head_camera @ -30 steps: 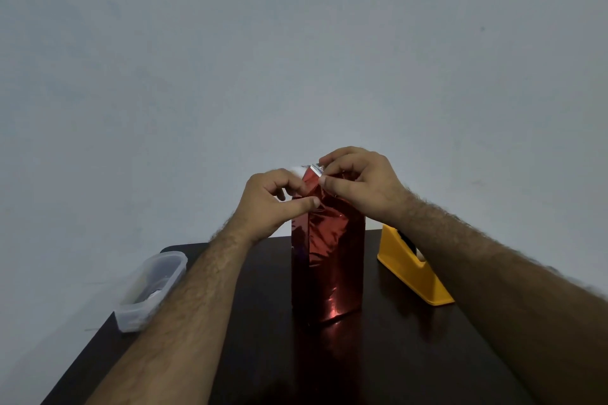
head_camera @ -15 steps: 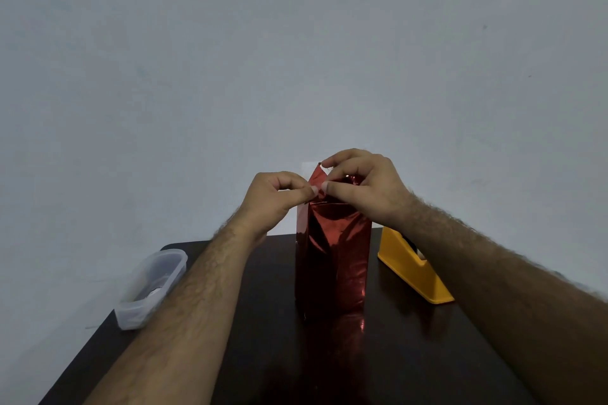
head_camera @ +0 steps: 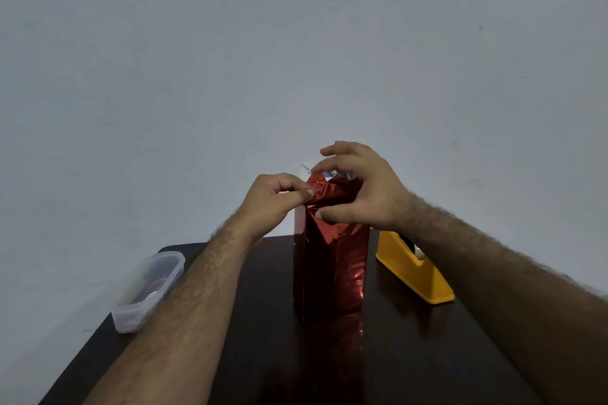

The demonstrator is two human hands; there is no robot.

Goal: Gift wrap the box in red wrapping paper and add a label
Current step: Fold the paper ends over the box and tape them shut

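Observation:
A tall box wrapped in shiny red paper (head_camera: 332, 260) stands upright in the middle of the dark table (head_camera: 411, 355). Its top end is loose and crumpled. My left hand (head_camera: 273, 200) pinches the paper's top left edge between thumb and forefinger. My right hand (head_camera: 358, 187) curls over the top right of the box, thumb pressed on the near face and fingers arched over the top fold. The box's top surface is mostly hidden by my hands.
A yellow tape dispenser (head_camera: 414, 270) stands right of the box, just under my right forearm. A clear plastic container (head_camera: 148, 289) sits at the table's left edge. A plain grey wall rises behind the table.
My right hand has opened wider and shifted right over the top, its thumb dropping to the near face. The pointed paper flap at the top has been folded down and crumpled.

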